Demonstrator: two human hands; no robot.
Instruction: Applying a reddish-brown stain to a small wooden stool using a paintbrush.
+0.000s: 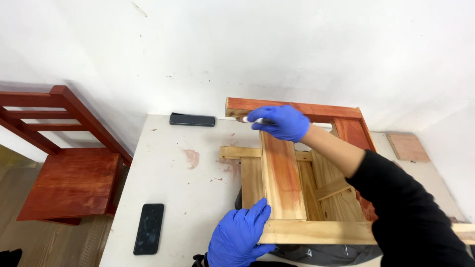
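Closest to the camera, the left hand (241, 238) in a blue glove is flat on the near edge of the wooden chair (302, 183), fingers spread over the corner of the bare rail, so that grip is loose and open, just pressing down. The chair lies tipped over on the white worktop (168, 178), with a dark plastic sheet (316, 254) showing under its near end. One plank in the middle is half stained reddish, the boards beside it are plain pine.

Further out, the right hand (283, 122), also gloved, is curled round a small brush (253, 120), pinching it tight, with the tip poking out left and sitting right at the far red-stained rail of the chair. So the chair is stretched between the two hands.

Off to the left on the worktop there's a black phone (149, 228) near the front edge and a dark flat case (192, 119) up by the wall. A finished red chair (64, 163) stands on the floor left of the worktop.
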